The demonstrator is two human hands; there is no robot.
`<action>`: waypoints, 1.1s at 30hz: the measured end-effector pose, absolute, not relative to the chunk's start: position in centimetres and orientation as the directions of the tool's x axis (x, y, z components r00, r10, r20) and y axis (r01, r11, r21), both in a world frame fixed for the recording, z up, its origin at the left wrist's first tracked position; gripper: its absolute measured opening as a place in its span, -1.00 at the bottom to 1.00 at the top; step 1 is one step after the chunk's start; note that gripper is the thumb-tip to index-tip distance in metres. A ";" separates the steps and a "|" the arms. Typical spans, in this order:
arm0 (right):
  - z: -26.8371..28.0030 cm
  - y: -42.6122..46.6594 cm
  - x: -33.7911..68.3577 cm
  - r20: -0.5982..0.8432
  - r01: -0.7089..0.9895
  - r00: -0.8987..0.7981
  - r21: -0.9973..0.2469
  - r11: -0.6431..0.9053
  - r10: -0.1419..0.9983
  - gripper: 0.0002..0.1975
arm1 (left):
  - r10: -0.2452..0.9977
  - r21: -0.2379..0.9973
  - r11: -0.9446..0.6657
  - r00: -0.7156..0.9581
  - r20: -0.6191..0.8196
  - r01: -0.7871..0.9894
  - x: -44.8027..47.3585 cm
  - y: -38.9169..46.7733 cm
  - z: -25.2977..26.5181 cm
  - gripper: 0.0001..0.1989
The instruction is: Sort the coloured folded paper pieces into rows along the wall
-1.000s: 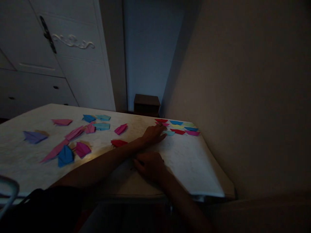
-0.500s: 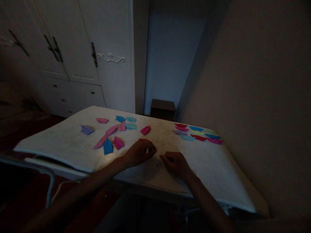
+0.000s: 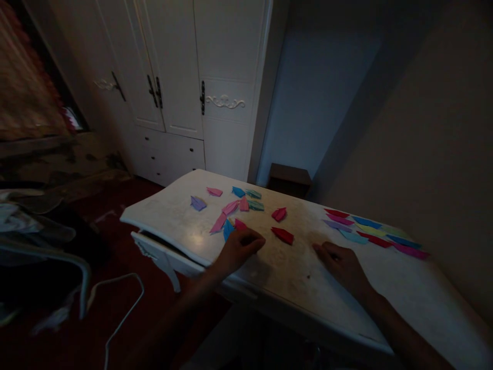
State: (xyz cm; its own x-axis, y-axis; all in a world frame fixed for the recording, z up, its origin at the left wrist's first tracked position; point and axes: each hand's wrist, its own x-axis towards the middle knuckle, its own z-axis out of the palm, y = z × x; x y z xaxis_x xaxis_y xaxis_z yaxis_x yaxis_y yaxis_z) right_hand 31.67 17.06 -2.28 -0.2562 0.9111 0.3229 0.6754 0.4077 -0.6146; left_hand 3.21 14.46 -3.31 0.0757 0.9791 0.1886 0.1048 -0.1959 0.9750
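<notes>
My left hand is over the table, its thumb and fingers drawn together with nothing visible in them. It partly covers a blue folded paper boat and a magenta folded paper boat. Just right of it lies a red folded paper boat, with a pink-red one behind. My right hand is apart on the right, fingers curled in and no object showing. Close to it, a tiny dark speck lies on the tabletop.
The white table bears loose paper boats on its left, including a purple one. Several more overlap in rows at the right, one magenta. A white wardrobe and brown cabinet stand behind. A metal frame is left.
The view has swung left, so the table appears farther right. My hands have moved apart; the left hand has shifted leftward towards the blue and magenta boats, uncovering the red boat.
</notes>
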 end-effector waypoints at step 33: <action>-0.4 33.0 8.4 0.231 0.526 -0.806 -0.141 0.839 0.545 -0.72 | 0.975 0.988 -0.144 0.162 0.151 -0.053 3.3 14.3 -3.4 -0.86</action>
